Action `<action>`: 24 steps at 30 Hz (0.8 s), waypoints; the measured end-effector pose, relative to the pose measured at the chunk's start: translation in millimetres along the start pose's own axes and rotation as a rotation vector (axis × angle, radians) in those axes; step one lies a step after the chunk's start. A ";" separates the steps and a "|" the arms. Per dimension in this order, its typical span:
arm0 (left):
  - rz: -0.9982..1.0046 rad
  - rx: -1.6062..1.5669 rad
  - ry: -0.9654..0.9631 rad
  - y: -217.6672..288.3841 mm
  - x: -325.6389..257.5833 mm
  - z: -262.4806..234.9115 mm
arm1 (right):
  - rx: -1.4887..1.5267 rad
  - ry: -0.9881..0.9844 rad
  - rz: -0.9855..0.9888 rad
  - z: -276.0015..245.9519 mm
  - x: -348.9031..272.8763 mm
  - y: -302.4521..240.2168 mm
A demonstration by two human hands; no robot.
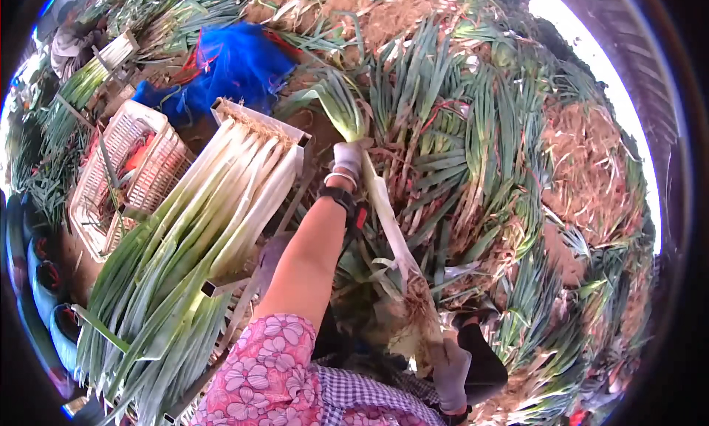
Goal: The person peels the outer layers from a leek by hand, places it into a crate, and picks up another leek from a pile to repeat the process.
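My left hand (348, 159), in a pale glove, is closed around a leek (388, 215) just below its green leaves. The leek slants down to the right across the middle, its white shank bare and its roots (419, 297) brown and shaggy. At the lower end my right hand (450, 374), also gloved, is closed on the brownish root end; its fingers are partly hidden. Left of my left arm, trimmed leeks (221, 179) lie side by side in a metal rack (301, 156), root ends away from me and green leaves hanging toward me.
A cream plastic crate (92, 197) with red material inside stands at the left. Beyond the rack lies blue netting (244, 68). Heaps of unpeeled leeks (495, 123) cover the ground ahead and right. Another person (70, 49) sits far left beside a second rack of leeks (103, 68).
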State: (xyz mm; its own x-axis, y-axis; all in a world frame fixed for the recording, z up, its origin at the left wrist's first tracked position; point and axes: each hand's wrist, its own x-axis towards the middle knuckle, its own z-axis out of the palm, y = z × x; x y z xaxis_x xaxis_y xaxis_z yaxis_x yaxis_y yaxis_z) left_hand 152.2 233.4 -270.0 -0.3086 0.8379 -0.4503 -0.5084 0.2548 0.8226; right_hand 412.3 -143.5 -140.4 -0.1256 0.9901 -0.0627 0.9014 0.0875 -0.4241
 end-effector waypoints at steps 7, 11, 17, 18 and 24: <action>0.064 -0.048 -0.129 3.5 -7.2 20.7 | 0.259 0.085 0.322 -25.6 -18.4 -16.5; 0.050 0.024 0.001 -17.4 25.6 -14.2 | 0.259 0.086 0.170 -24.0 -46.9 -8.7; 0.039 -0.014 -0.004 -12.5 14.9 5.8 | 0.213 0.112 0.241 -28.3 -59.8 -3.5; 0.021 -0.047 -0.004 -6.2 13.6 3.4 | 0.213 0.113 0.239 -28.2 -57.9 -4.5; 0.053 -0.078 0.005 0.9 21.5 2.1 | 0.176 0.147 0.280 -25.7 -50.4 -2.2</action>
State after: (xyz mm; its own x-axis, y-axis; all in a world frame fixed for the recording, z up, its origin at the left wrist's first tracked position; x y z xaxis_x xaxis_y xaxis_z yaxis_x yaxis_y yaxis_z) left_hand 146.7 252.6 -278.2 -0.3409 0.8467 -0.4085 -0.5524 0.1711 0.8158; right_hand 427.2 -190.7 -113.2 0.1885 0.9794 -0.0731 0.8058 -0.1968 -0.5586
